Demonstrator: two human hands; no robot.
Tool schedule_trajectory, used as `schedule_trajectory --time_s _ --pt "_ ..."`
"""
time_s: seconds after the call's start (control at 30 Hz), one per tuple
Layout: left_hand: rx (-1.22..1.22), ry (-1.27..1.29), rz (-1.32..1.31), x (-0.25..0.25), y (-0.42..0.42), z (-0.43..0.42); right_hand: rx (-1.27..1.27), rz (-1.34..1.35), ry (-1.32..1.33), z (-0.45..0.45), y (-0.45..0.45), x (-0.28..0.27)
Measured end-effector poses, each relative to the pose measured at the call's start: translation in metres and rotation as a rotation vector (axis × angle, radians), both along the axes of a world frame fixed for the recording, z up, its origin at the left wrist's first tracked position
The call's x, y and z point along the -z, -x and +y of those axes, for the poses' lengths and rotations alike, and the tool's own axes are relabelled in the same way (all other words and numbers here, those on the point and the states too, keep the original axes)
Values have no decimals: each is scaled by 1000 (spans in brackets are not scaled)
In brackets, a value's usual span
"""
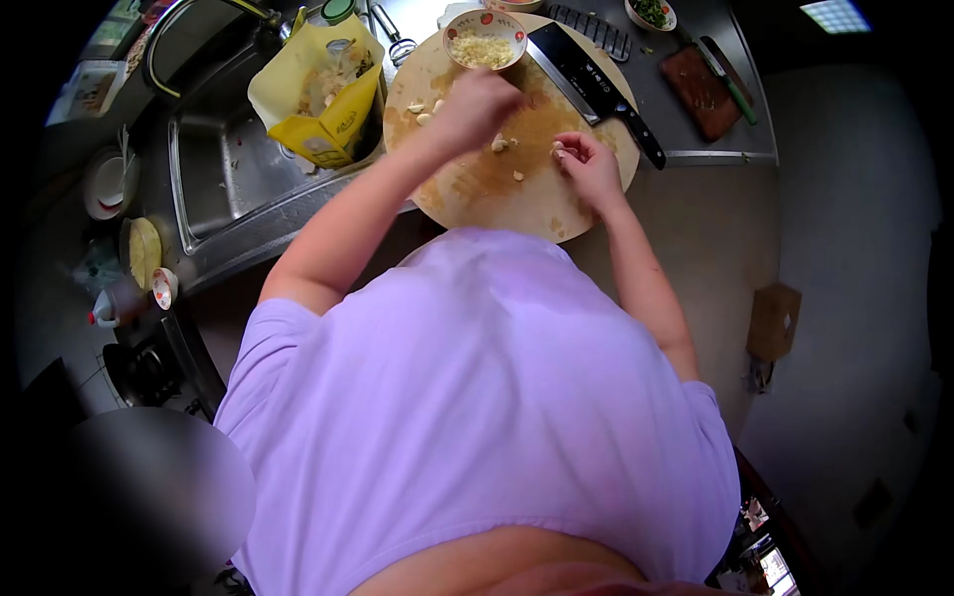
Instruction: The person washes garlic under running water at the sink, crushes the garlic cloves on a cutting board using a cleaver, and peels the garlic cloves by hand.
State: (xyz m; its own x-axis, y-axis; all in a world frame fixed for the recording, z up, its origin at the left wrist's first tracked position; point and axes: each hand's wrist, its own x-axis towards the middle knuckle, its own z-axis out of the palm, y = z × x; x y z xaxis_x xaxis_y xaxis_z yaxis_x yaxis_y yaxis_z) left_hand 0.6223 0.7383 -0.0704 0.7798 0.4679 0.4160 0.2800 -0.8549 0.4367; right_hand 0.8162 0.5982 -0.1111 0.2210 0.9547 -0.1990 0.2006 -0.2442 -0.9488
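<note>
My left hand (479,104) is over the round wooden cutting board (452,204), just below a bowl (517,28) of minced garlic (484,50). Its fingers are curled together, and what they hold, if anything, is hidden. Over the board's right side, my right hand (591,169) pinches a small pale garlic clove (557,151) at its fingertips. Between the hands lie garlic pieces (499,144), with a small one (518,176) nearer me. More cloves (424,119) rest left of my left hand. A black cleaver (586,79) lies on the board's far right, its handle pointing towards me.
A yellow bag (343,129) with food scraps stands between the board and the steel sink (214,164). At the right are a small brown board (699,94), a green-handled knife (737,94) and a bowl of chopped greens (651,14). A whisk (397,45) lies behind.
</note>
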Motion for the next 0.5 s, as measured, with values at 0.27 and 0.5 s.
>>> schedule_trajectory --time_s 0.27,0.5 --pt "-878 -220 262 -48 204 86 -9 515 133 11 17 -17" --pt "-950 -175 496 -59 193 74 -85 538 81 25 40 -30"
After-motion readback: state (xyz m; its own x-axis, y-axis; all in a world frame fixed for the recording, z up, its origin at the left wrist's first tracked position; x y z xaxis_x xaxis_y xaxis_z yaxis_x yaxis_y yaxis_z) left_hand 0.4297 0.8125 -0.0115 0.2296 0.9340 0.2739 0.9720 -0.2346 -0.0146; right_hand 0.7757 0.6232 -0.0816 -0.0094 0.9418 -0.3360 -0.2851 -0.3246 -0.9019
